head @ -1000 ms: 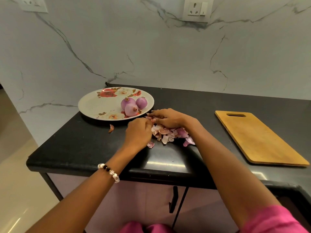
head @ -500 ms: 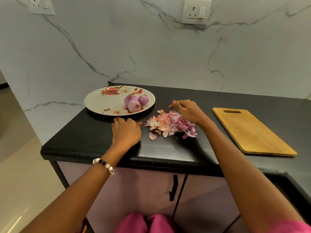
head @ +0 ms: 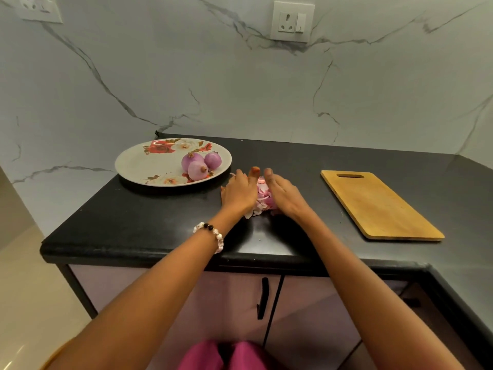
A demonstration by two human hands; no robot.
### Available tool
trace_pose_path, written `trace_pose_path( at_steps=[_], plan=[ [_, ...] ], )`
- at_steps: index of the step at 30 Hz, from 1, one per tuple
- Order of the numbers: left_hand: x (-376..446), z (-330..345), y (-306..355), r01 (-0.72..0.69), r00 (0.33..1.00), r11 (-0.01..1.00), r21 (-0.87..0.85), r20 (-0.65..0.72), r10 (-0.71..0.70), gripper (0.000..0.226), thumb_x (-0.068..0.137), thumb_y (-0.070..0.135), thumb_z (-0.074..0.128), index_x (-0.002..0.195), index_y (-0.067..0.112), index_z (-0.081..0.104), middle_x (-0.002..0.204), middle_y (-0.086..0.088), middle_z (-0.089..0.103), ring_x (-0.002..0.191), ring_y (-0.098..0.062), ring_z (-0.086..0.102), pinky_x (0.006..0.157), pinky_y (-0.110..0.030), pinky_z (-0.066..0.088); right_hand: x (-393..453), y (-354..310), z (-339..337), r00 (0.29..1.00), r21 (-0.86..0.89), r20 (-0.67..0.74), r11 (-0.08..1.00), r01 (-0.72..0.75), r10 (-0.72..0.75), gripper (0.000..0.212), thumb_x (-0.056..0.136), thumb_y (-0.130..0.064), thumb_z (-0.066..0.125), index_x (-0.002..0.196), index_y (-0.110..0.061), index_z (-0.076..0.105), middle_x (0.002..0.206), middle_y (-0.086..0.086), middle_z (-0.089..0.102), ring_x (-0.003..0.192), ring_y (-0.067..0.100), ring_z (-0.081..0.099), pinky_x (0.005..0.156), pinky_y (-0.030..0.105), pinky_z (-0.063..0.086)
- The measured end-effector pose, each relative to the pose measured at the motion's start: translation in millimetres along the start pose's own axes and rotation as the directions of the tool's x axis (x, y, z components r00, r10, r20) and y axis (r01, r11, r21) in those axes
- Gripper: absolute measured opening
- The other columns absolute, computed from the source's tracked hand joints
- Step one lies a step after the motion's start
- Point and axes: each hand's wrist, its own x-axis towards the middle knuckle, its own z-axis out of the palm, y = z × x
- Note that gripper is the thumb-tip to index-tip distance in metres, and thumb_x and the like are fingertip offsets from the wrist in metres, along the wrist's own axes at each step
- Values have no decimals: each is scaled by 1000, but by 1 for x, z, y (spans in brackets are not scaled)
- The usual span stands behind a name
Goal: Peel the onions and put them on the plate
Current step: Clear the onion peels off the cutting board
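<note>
Three peeled purple onions (head: 198, 164) lie together at the right side of a white flowered plate (head: 149, 166) on the black counter. Just right of the plate, a heap of pink and white onion peels (head: 262, 200) sits squeezed between my two hands. My left hand (head: 238, 192) presses against the heap's left side with straight fingers. My right hand (head: 282, 193) presses against its right side, fingers also straight. Most of the heap is hidden between the palms.
A wooden cutting board (head: 373, 204) lies on the black counter (head: 133, 225) to the right of my hands. The marble wall with a socket (head: 292, 21) stands behind. The counter's front edge runs just below my wrists, with cabinet doors underneath.
Both hands have moved in from either side and pushed the spread-out peels into a tight heap between them. The stray peel near the plate is no longer visible.
</note>
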Motion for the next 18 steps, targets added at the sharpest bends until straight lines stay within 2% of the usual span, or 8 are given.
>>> trace_pose_path(
  at_steps=[3,5,7,9,11,14,15,18],
  plan=[
    [10,10,8,84,996,987,-134,-15,-87,67,97,56,16,129,9,52,128,-19,57,121,-34,51,105,-48,35,9,-6,21,997,123,-62,992,-37,45,63,103,-58,23,122,-16,66,113,8,70,105,24,65,89,34,51],
    [10,11,14,134,990,940,-313,3,-140,71,94,63,13,108,17,66,113,-16,65,110,-33,58,102,-47,41,13,-11,30,981,264,-127,958,-111,149,67,101,-62,24,113,-15,70,107,9,72,100,24,67,90,41,54],
    [4,11,21,172,981,858,-484,5,-194,69,93,65,14,80,22,67,99,-13,68,99,-31,63,94,-44,48,16,-15,37,948,427,-178,889,-165,262,70,99,-66,28,101,-13,73,96,9,74,93,24,69,88,44,56],
    [-1,16,25,173,965,747,-642,-43,-260,65,96,60,20,68,22,63,87,-8,68,90,-26,64,87,-38,51,18,-19,44,904,597,-233,787,-157,357,63,100,-62,35,90,-13,74,88,8,75,88,22,71,85,41,57],
    [-3,19,24,172,945,572,-802,-30,-326,57,98,55,25,74,21,64,90,-8,70,88,-22,65,84,-36,52,19,-22,45,878,779,-210,617,-116,429,53,101,-55,41,91,-13,73,88,8,75,85,21,72,82,38,58],
    [-3,13,22,234,926,186,-954,161,-342,50,99,48,30,105,10,63,104,-15,69,92,-28,67,81,-38,55,15,-22,40,876,958,-58,274,-87,479,45,103,-41,47,99,-3,70,88,13,73,78,23,71,71,36,59],
    [-4,12,22,226,927,130,-965,173,-333,49,100,45,32,109,8,63,104,-17,69,94,-30,67,81,-39,55,13,-22,39,877,975,-35,210,-75,479,40,103,-36,49,99,-2,70,90,14,73,78,24,71,70,36,59],
    [-11,6,25,168,936,75,-983,136,-326,43,100,38,37,106,7,66,99,-17,70,92,-31,68,78,-38,56,4,-31,39,888,990,-42,142,-26,458,27,100,-22,56,98,0,71,93,16,74,81,26,71,73,38,60]
  ],
)
